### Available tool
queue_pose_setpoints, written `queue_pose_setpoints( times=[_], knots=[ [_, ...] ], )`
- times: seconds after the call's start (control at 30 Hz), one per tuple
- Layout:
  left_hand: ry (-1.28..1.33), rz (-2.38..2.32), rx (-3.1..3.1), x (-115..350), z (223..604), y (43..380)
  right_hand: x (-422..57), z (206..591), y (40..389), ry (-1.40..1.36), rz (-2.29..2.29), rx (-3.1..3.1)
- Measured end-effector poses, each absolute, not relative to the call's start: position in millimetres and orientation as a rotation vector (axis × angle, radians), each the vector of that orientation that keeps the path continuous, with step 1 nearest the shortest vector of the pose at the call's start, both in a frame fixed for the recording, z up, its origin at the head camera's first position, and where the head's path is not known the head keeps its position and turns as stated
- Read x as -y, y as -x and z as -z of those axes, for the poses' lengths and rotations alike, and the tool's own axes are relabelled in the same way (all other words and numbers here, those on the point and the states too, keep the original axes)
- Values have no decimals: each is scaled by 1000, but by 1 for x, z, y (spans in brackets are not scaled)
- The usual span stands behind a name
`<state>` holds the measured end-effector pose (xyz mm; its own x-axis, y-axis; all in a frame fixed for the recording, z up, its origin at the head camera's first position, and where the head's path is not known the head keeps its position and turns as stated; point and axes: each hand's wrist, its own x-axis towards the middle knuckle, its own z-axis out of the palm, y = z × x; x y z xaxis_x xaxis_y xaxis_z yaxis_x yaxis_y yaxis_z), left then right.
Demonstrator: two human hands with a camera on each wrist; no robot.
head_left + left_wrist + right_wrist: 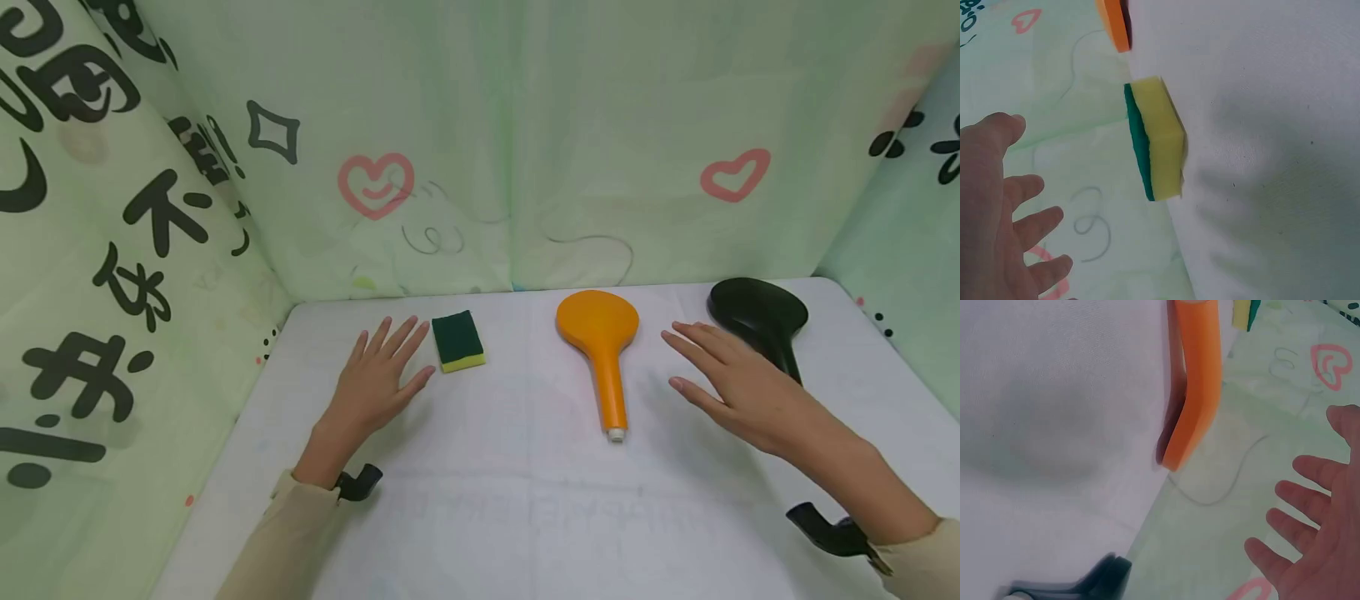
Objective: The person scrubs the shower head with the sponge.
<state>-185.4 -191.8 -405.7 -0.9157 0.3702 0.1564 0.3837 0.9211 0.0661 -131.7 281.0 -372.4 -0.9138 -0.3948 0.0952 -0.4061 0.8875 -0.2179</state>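
Observation:
My left hand (372, 383) is held over the table with its fingers spread and nothing in them. Just right of its fingertips lies a sponge (458, 340), green scouring side up and yellow foam below. An orange shower head (597, 321) lies face down between the hands, its handle and white threaded end toward me. My right hand (738, 379), fingers straight and holding nothing, hovers between it and a black shower head (757, 307), whose handle the hand and forearm partly hide. In the left wrist view the sponge (1160, 137) sits apart from the fingers.
A white cloth (480, 517) covers the table. Pale green curtains (525, 150) printed with hearts and black lettering hang at the back and both sides, close to the table's edges. Each wrist carries a black camera mount (360, 482).

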Motion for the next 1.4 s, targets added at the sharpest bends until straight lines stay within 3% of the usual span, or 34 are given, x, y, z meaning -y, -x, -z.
queue_pose_setpoints(
  times=[0.53, 0.87, 1.4],
  knots=[
    [582, 328, 2916, 165, 410, 216, -245, 374, 143, -501, -489, 3091],
    [381, 484, 2934, 140, 413, 233, -228, 385, 155, -365, -578, 3150],
    [143, 322, 3056, 108, 427, 247, -215, 392, 162, -219, -663, 3172]
  ],
)
